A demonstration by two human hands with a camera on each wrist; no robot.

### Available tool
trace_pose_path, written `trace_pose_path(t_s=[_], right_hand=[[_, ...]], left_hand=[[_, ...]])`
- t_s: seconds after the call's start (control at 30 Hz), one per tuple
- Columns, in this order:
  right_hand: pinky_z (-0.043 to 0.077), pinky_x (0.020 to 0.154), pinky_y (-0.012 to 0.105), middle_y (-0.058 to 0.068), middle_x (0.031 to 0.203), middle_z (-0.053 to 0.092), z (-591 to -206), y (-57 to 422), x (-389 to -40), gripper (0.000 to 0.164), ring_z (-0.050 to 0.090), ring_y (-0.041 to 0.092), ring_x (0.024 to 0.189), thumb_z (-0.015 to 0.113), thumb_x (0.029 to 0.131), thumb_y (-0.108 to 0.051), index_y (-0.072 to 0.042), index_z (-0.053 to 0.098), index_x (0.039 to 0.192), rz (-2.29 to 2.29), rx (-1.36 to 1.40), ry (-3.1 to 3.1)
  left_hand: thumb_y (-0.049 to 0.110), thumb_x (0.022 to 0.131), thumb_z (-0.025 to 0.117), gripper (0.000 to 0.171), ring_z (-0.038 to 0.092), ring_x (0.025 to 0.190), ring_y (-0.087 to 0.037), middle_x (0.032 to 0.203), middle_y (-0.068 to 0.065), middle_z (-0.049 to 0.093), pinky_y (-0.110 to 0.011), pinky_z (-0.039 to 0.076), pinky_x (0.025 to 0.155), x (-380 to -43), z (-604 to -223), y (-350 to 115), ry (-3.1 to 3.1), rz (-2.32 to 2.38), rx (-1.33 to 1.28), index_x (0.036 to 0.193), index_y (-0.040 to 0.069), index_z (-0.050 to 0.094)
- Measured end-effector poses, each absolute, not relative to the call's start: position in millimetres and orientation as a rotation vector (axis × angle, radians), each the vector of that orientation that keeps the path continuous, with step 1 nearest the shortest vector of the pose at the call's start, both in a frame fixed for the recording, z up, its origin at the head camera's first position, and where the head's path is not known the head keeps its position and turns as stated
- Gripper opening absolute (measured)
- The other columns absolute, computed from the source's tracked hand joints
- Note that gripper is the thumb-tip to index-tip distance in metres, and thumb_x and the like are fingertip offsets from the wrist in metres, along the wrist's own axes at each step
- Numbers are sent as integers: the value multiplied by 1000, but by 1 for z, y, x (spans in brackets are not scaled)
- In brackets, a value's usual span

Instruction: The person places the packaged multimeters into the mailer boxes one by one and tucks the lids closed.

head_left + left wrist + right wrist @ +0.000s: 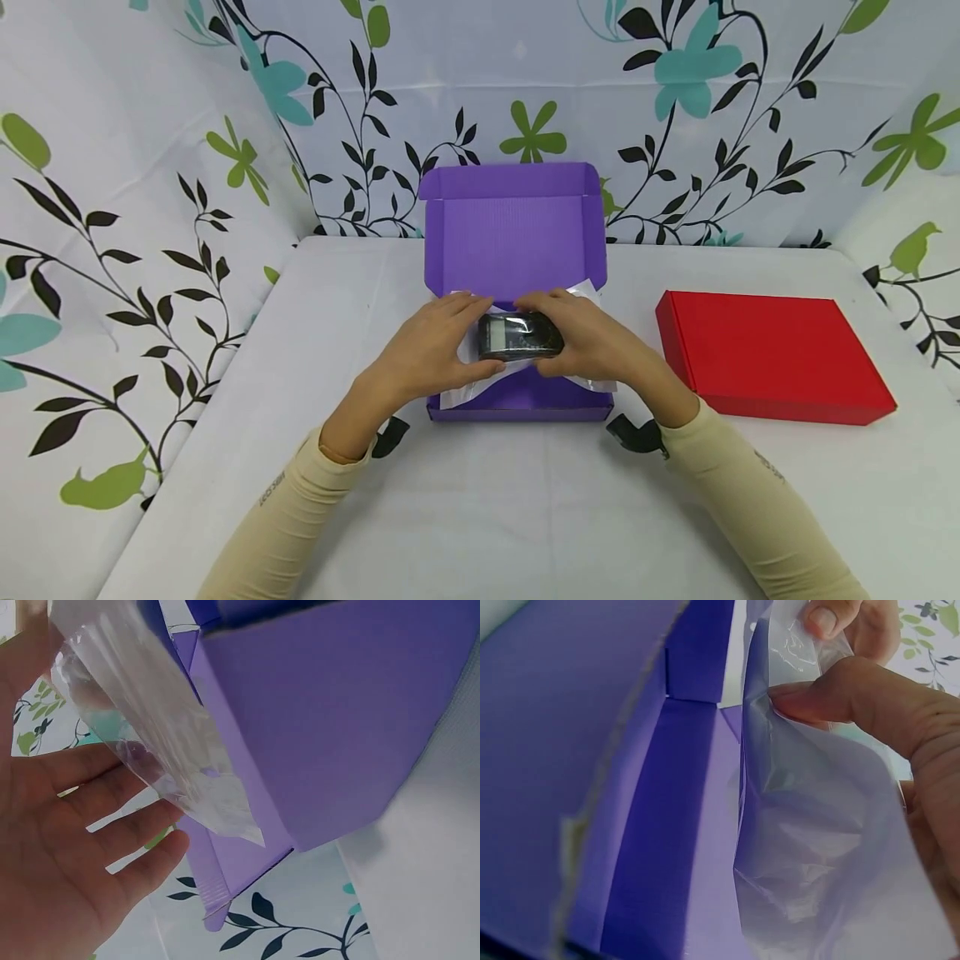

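Observation:
Just above an open purple box [517, 398], a small dark glossy item with rounded ends and a pale rectangle on its face [521, 337] is held between both hands. Clear plastic wrapping [480, 387] spreads out around it. My left hand [423, 354] grips the left end, thumb in front and fingers behind; in the left wrist view the fingers [124, 795] stretch along the back of the plastic [172, 742]. At the right end, my right hand [592, 337] grips with its thumb [840, 697] pressed on the plastic [810, 840]. The item's exact kind cannot be told.
The raised purple lid [517, 229] stands behind the hands. A closed red box [772, 354] lies to the right on the white-covered table [480, 517]. Patterned cloth [450, 67] hangs behind and at the sides. Dark straps [633, 433] show near the wrists.

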State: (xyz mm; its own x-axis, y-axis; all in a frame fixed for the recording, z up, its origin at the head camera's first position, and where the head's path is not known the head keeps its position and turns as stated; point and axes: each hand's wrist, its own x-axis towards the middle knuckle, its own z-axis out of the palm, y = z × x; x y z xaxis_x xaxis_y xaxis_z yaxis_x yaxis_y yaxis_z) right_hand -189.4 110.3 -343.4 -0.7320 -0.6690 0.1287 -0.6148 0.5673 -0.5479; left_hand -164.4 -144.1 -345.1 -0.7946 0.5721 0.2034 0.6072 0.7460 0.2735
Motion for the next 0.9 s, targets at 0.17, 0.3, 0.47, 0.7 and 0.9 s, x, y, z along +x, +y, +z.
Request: trace_pose_path(t_s=[0.17,0.3,0.47,0.7,0.9], right_hand=[[54,89,41,11,127,62,-348,109,-191,72,58,27,108,85,77,-6,-1,56,142,-882,-1119,2680],[53,91,42,11,124,63,-351,108,-192,70,59,27,107,86,76,-6,-1,57,139,-853,-1120,2685],[53,93,44,11,123,63,-355,106,-193,68,59,27,107,87,76,-7,-2,58,138,-828,-1100,2686],[53,94,45,11,125,62,-361,103,-192,67,58,28,110,87,78,-9,-5,58,139,-769,-1063,2683],[52,94,46,11,123,63,-364,103,-194,66,58,28,110,88,78,-10,-6,59,138,-743,-1052,2698]], left_hand=[[48,87,83,87,48,139,-35,147,-17,54,-49,41,112,-164,-349,-144,-2895,-536,-933,152,0,50],[47,88,83,88,49,138,-33,147,-17,53,-47,44,110,-164,-350,-143,-2933,-546,-925,153,0,48],[47,89,82,87,51,136,-32,147,-18,53,-45,45,109,-165,-354,-142,-2956,-527,-931,153,-1,48],[44,89,83,86,52,133,-31,145,-18,53,-42,43,111,-167,-360,-141,-2963,-539,-960,152,-3,48],[42,90,82,84,49,136,-34,146,-20,52,-43,40,113,-168,-363,-140,-2958,-541,-985,151,-6,48]])
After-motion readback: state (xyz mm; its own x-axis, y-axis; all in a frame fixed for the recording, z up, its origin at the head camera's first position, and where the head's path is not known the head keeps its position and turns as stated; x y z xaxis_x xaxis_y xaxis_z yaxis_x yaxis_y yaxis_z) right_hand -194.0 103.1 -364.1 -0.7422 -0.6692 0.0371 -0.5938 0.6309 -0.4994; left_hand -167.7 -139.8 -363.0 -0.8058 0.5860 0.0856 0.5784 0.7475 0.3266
